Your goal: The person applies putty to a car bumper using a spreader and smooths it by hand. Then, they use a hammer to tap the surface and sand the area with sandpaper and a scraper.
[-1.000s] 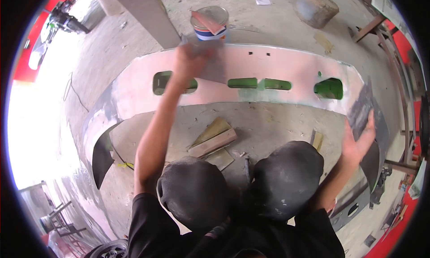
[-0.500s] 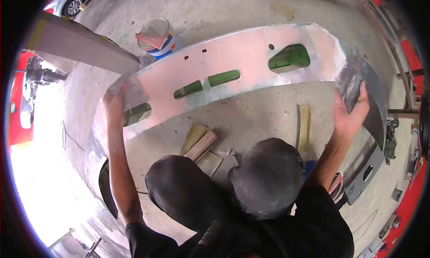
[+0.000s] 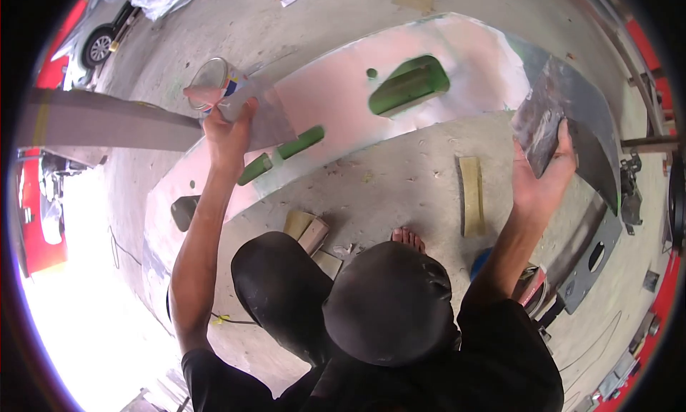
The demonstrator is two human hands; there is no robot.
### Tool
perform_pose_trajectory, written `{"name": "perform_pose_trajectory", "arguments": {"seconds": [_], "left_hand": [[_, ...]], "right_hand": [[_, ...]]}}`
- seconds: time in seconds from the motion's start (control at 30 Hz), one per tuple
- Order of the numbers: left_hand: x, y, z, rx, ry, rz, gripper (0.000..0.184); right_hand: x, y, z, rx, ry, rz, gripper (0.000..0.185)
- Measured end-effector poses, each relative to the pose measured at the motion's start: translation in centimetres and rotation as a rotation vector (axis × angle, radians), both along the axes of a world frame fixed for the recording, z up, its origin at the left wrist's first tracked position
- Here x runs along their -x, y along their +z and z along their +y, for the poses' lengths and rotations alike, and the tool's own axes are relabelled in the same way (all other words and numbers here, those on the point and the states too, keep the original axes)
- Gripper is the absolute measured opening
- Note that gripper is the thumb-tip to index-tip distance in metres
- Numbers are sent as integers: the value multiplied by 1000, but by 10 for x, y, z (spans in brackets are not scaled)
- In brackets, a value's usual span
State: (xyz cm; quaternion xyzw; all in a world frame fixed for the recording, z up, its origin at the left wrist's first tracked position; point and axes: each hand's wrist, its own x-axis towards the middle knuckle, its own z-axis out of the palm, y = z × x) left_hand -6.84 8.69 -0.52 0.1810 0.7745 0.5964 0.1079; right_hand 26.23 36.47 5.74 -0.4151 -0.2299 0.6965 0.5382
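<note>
A long car bumper (image 3: 336,83), coated in patchy pink and white with green-edged openings, curves across the floor in front of me. My left hand (image 3: 230,130) grips a thin grey rectangular sheet (image 3: 270,117), blurred and see-through looking, over the bumper's left-middle part. At the bumper's right end, my right hand (image 3: 544,172) has its thumb and fingers closed round a grey plate (image 3: 544,115) with pale and dark smears on it. Whether either piece touches the bumper, I cannot tell.
Beyond my left hand stands a paint can (image 3: 214,76) with a pink flap on top, near a grey beam (image 3: 107,126). Wooden blocks (image 3: 309,237) and a yellowish strip (image 3: 470,196) lie on the floor by my knees. A grey perforated panel (image 3: 582,272) is at right.
My left hand and its sheet have moved right and up, from the bumper's left end toward its middle. The right hand still holds its plate. My view has shifted and a bare foot now shows.
</note>
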Motion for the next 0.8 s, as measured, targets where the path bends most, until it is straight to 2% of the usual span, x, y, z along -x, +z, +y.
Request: {"name": "perform_pose_trajectory", "arguments": {"seconds": [0.07, 0.17, 0.27, 0.37, 0.57, 0.67, 0.8], "left_hand": [[-5, 1, 20, -46, -5, 0, 34], [-14, 3, 48, 53, 6, 84, 29], [-22, 3, 82, 28, -35, 65, 29], [-23, 5, 115, 130, -46, 94, 29], [-29, 2, 174, 48, -130, 29, 34], [-44, 5, 214, 23, -142, 96, 30], [-65, 12, 263, 9, -200, 34, 32]], "right_hand": [[-4, 1, 2, 34, 3, 19, 36], [-16, -17, 17, 19, 19, 73, 35], [-23, -21, 23, -26, 43, 103, 34], [-29, -22, 29, -57, 43, 153, 33], [-33, -17, 34, -43, -18, 185, 33], [-48, -25, 43, -55, -8, 221, 32], [-70, -27, 52, -91, -115, 188, 32]]}}
